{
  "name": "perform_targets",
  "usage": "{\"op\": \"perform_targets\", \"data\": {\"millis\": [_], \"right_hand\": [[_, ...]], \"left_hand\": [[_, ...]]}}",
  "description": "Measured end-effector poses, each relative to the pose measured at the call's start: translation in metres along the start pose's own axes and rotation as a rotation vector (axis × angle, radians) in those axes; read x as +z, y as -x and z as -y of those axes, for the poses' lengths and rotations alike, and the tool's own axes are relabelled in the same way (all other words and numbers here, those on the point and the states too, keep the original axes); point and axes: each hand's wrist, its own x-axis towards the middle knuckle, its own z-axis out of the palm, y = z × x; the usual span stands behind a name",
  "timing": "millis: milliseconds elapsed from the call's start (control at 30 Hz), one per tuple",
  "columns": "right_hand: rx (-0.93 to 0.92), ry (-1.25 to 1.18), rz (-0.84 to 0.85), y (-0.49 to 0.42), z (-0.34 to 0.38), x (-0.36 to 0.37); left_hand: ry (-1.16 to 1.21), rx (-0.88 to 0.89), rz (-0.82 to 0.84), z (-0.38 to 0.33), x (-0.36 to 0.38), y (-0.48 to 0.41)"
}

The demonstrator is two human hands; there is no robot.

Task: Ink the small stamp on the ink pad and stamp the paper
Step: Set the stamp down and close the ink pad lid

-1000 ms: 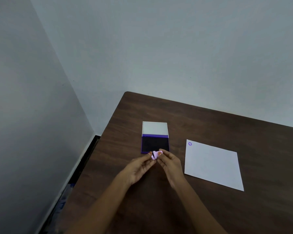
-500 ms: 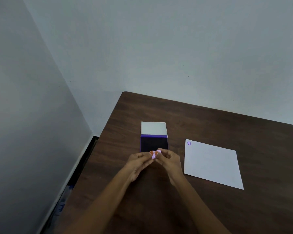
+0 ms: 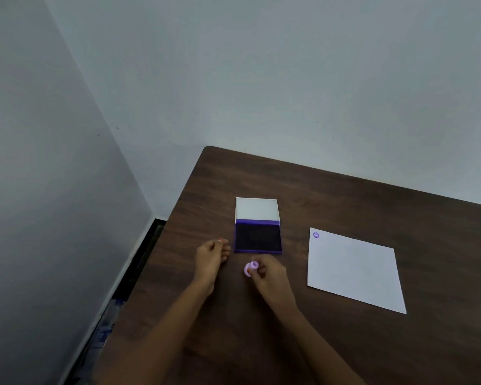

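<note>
We've got the small stamp (image 3: 251, 268) pinched in our right hand (image 3: 268, 276) fingers (image 3: 257, 272), ready for the open ink pad (image 3: 258, 237); left hand (image 3: 211, 257) loosely curled, empty.

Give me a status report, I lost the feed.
Right hand pinching small stamp, short of open ink pad. Left hand empty, loosely curled. Paper carries one print. Path clear.

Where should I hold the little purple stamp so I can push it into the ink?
Pinch the small stamp by its rounded sides from above, as the right hand does now with thumb and fingertips. Keep fingers off the flat printing face, which must point down onto the open ink pad. It looks too tiny for a whole-hand grip.
</note>
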Motion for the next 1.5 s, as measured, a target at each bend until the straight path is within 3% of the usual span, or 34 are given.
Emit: {"op": "perform_targets", "data": {"millis": [167, 400, 467, 567, 667, 900, 1133, 1333, 1500], "right_hand": [[-0.1, 0.221, 0.095, 0.0, -0.006, 0.009], [-0.08, 0.16, 0.142, -0.005, -0.013, 0.01], [-0.045, -0.003, 0.035, -0.008, -0.013, 0.003], [0.057, -0.22, -0.265, -0.031, -0.008, -0.016], [0.176, -0.273, -0.344, -0.068, -0.005, -0.038], [0.252, -0.202, -0.225, -0.121, -0.005, -0.045], [0.206, -0.094, -0.143, -0.126, -0.006, -0.026], [0.234, -0.252, -0.177, -0.129, 0.0, -0.038], [0.179, -0.315, -0.244, -0.123, 0.008, -0.059]], "left_hand": [[-0.04, 0.045, -0.034, -0.001, -0.001, -0.011], [-0.153, 0.137, -0.066, 0.0, 0.006, -0.023], [-0.188, 0.164, -0.079, -0.004, 0.011, -0.026], [-0.232, 0.22, -0.085, -0.015, 0.02, -0.032], [-0.265, 0.251, -0.041, -0.027, 0.033, -0.039], [-0.308, 0.22, -0.011, -0.041, 0.061, -0.049], [-0.269, 0.196, -0.029, -0.045, 0.076, -0.048], [-0.215, 0.121, -0.018, -0.052, 0.075, -0.046], [-0.179, 0.168, 0.022, -0.063, 0.064, -0.039]]}}
